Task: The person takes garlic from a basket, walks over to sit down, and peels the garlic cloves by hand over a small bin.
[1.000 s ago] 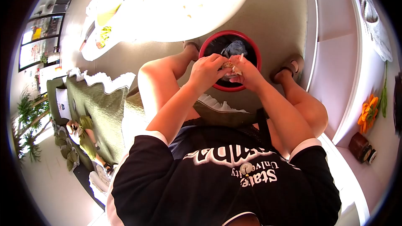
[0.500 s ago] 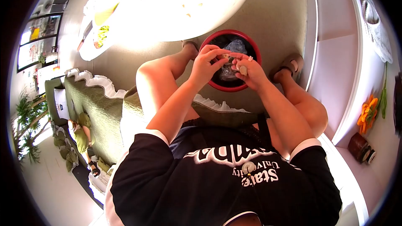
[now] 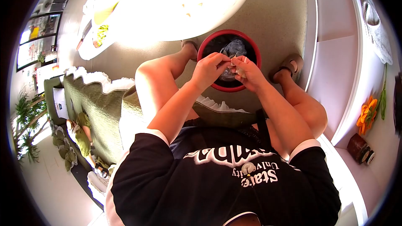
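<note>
Both hands meet over a red-rimmed bin (image 3: 256, 46) with a dark lining and crumpled clear plastic (image 3: 234, 48) inside. My right hand (image 3: 250, 74) is closed around pale garlic (image 3: 240, 72), with a whitish piece lying between its fingertips. My left hand (image 3: 209, 70) pinches at that same piece with thumb and forefinger, its fingertips touching those of the right hand. Thin papery bits stick up at the fingertips. The exact shape of the garlic is partly hidden by the fingers.
A white round table (image 3: 226, 12), overexposed, stands ahead with a plate of greens (image 3: 100, 37) at its left. A green quilted sofa (image 3: 96, 104) is at left, where another person's leg (image 3: 88, 136) shows. White cabinets (image 3: 337, 58), an orange flower (image 3: 367, 115) and a brown jar (image 3: 359, 148) are at right.
The fingertips have drawn closer together, and the right hand has turned a little inward around the garlic. On the sofa, the other person's foot has shifted slightly.
</note>
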A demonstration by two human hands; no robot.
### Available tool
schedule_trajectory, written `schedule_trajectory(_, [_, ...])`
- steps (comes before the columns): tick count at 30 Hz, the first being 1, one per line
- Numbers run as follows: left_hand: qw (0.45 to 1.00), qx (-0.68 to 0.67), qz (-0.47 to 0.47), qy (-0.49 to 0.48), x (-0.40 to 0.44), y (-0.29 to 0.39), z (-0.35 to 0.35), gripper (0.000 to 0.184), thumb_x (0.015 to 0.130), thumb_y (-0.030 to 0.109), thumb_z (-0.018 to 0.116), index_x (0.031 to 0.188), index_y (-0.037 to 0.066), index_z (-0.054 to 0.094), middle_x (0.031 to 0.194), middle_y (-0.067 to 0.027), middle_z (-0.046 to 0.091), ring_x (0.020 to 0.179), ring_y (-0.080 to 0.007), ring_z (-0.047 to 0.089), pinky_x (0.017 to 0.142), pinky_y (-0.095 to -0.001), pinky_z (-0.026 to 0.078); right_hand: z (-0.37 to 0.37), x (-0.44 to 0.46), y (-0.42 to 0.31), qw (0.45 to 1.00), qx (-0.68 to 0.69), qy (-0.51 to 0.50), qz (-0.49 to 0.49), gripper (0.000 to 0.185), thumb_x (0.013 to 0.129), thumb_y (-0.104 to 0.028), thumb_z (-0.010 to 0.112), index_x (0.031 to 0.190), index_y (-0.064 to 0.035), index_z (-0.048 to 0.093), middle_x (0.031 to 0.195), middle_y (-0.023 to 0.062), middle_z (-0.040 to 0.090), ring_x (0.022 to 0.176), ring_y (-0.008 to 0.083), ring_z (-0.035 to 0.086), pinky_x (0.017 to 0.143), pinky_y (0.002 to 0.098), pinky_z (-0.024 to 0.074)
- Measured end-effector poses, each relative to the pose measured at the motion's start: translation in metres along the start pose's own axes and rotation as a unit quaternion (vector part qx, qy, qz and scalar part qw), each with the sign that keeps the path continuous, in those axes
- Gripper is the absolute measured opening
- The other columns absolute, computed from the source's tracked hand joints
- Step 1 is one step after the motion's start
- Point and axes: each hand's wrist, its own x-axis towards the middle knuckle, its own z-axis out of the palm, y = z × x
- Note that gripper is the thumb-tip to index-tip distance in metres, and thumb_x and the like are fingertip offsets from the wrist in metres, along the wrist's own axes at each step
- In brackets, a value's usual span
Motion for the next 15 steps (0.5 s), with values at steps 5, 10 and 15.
schedule_trajectory(5, [1.0, 0.008, 0.02, 0.0, -0.0026, -0.0031, 0.0046, 0.008, 0.077, 0.006, 0.065, 0.082, 0.004, 0.06, 0.078, -0.0082, 0.061, 0.068, -0.0247, 0.061, 0.059, -0.0314, 0.049, -0.0072, 0.0048, 0.0066, 1.0, 0.013, 0.002, 0.001, 0.02, 0.087, -0.026, 0.062, 0.087, -0.0112, 0.048, 0.082, 0.0005, 0.058, 0.07, 0.0055, 0.052, 0.053, 0.0176, 0.0423])
schedule_trajectory(10, [0.997, 0.047, 0.054, -0.004, -0.0024, -0.0033, 0.0054, 0.009, 0.076, 0.005, 0.065, 0.08, 0.004, 0.056, 0.077, -0.0091, 0.058, 0.068, -0.0273, 0.06, 0.058, -0.0328, 0.049, -0.0091, 0.0069, 0.0095, 0.998, 0.054, -0.011, 0.022, 0.019, 0.087, -0.024, 0.062, 0.084, -0.0118, 0.048, 0.082, 0.0006, 0.058, 0.069, 0.0064, 0.052, 0.052, 0.0178, 0.0426])
schedule_trajectory(15, [1.0, 0.008, 0.009, -0.007, -0.0022, -0.0059, 0.0058, 0.008, 0.079, 0.005, 0.063, 0.084, 0.004, 0.056, 0.076, -0.0096, 0.057, 0.066, -0.0249, 0.059, 0.059, -0.0306, 0.048, -0.0075, 0.0055, 0.0069, 0.998, 0.04, -0.028, 0.029, 0.017, 0.088, -0.024, 0.061, 0.084, -0.0119, 0.05, 0.081, -0.0006, 0.056, 0.07, 0.0062, 0.053, 0.052, 0.0179, 0.0431])
